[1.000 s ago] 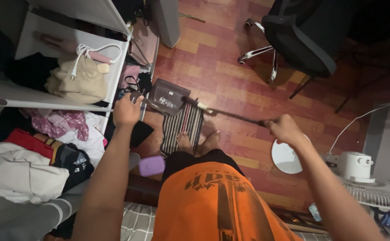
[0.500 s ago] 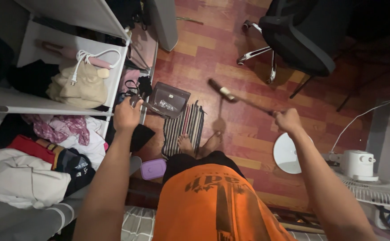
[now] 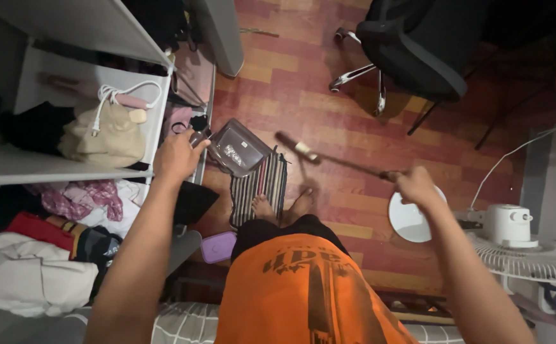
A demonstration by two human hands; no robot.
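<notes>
Head view: our right hand [image 3: 415,186] is closed around the near end of a long thin stick [image 3: 348,164], whose far end hangs above the red wooden floor [image 3: 329,95] near the striped mat [image 3: 262,185]. We judge it light and stiff, best gripped at the handle end. Our left hand [image 3: 177,156] is curled on the white shelf's edge [image 3: 157,121], beside a clear plastic container [image 3: 240,148].

Floor [image 3: 303,70], as I see it from above: reddish wood planks. On it I log a striped mat [image 3: 259,188], a clear flat container [image 3: 238,148] overlapping the mat's upper corner, a purple lidded box [image 3: 217,247], a round white disc [image 3: 410,220], a white fan [image 3: 526,255] and a black swivel chair [image 3: 412,48]. White shelf [image 3: 42,167]: I log a beige bag [image 3: 103,137] and dark clothing [image 3: 26,124].
</notes>
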